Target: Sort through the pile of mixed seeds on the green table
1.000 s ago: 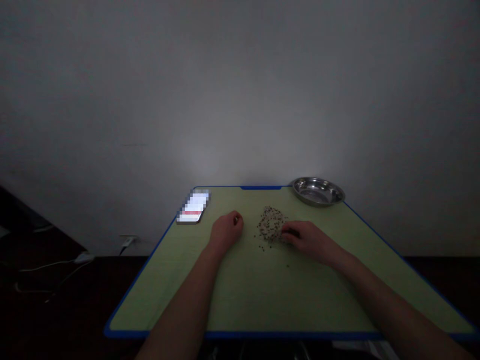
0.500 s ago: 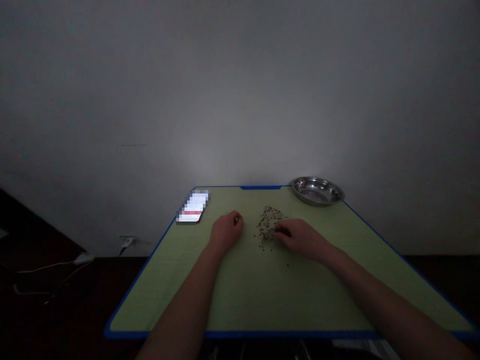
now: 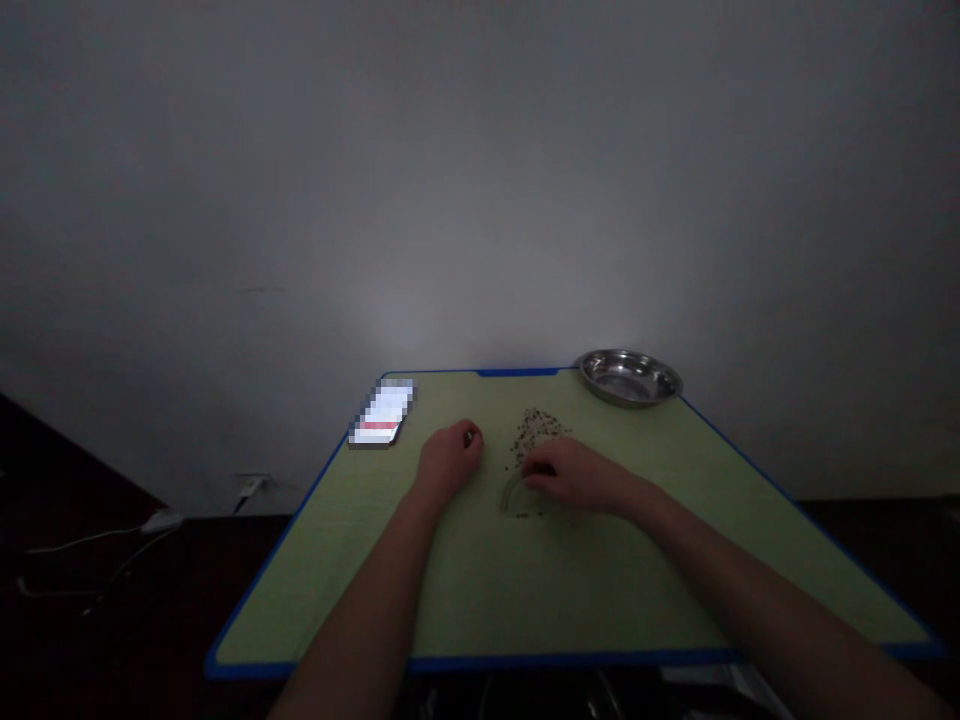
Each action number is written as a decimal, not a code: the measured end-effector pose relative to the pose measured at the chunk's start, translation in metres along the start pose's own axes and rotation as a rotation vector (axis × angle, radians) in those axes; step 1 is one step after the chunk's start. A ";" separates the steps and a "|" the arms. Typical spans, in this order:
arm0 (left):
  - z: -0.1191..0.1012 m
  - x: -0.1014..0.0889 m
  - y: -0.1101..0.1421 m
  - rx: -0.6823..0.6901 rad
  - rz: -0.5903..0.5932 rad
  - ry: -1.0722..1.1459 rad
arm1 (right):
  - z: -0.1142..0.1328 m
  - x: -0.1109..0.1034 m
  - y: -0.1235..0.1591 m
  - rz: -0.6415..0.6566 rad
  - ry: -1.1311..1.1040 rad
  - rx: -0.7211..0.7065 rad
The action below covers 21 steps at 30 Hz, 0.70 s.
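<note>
A scatter of small dark beads or seeds (image 3: 536, 428) lies on the green tabletop; their exact kind is too small to tell. My right hand (image 3: 577, 475) is at the near edge of that scatter, thumb and fingers pinched together. What its fingertips hold, if anything, does not show. Beside them a faint curved streak (image 3: 508, 495) runs over the table, perhaps a thread or blurred grains. Left of the scatter rests my left hand (image 3: 448, 458), closed with curled fingers. A tiny pale spot shows within its curl, too small to name.
At the back right corner stands a shiny metal bowl (image 3: 630, 380). A phone (image 3: 382, 412) with a lit screen lies at the back left. The green table (image 3: 570, 600) has a blue rim, and a grey wall (image 3: 480, 200) rises behind it. Cables and a plug (image 3: 253, 487) are at the left.
My right hand has moved left and slightly nearer, over the near part of the scatter. Some grains there now look smeared into a curved streak. My left hand stays closed in nearly the same place.
</note>
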<state>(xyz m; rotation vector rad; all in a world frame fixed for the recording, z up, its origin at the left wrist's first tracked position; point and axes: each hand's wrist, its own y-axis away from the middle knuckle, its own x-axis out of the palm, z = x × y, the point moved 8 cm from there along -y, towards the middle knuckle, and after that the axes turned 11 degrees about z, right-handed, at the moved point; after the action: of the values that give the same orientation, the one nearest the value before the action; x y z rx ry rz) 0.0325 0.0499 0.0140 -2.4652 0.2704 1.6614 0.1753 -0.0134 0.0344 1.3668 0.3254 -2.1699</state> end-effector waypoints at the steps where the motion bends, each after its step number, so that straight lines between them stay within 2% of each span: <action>1: 0.000 0.000 0.000 -0.001 0.005 0.004 | 0.001 0.002 0.001 0.018 -0.008 -0.014; 6: -0.002 -0.001 0.001 0.009 0.003 0.018 | 0.006 0.012 0.009 0.091 -0.052 -0.080; 21: 0.000 0.001 -0.001 0.001 -0.009 -0.001 | 0.016 0.035 0.040 0.153 -0.115 -0.053</action>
<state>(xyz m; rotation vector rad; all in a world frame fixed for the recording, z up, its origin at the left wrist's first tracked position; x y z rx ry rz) 0.0333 0.0508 0.0137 -2.4614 0.2591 1.6577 0.1739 -0.0651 0.0141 1.1920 0.2254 -2.0877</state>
